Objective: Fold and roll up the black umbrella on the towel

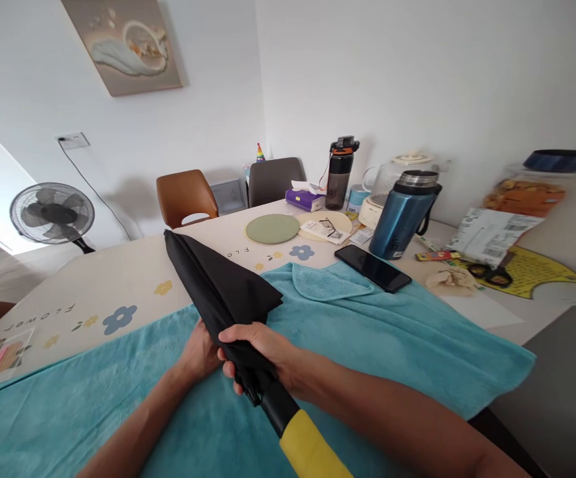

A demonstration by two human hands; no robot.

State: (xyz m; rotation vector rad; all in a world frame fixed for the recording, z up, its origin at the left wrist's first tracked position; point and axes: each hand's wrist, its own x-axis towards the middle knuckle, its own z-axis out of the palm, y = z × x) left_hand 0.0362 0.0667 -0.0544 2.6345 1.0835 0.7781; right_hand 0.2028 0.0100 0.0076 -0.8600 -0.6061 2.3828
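A folded black umbrella (203,285) with a yellow handle (312,445) lies slantwise before me, its tip pointing away to the left. My right hand (258,348) is wrapped round the lower part of the black cloth, just above the handle. On the left side of the umbrella, my left hand (201,352) presses against the cloth; its fingers are mostly hidden behind it. One flap of the black cloth hangs loose to the right. Beneath both hands spreads a turquoise towel (367,372) with a folded corner.
A black phone (372,267) lies on the towel's far edge. Behind it stand a blue flask (402,216), a dark bottle (340,176) and a glass kettle (387,179). Scissors (490,273) lie at the right. A green placemat (272,228) and a fan (52,212) are farther off.
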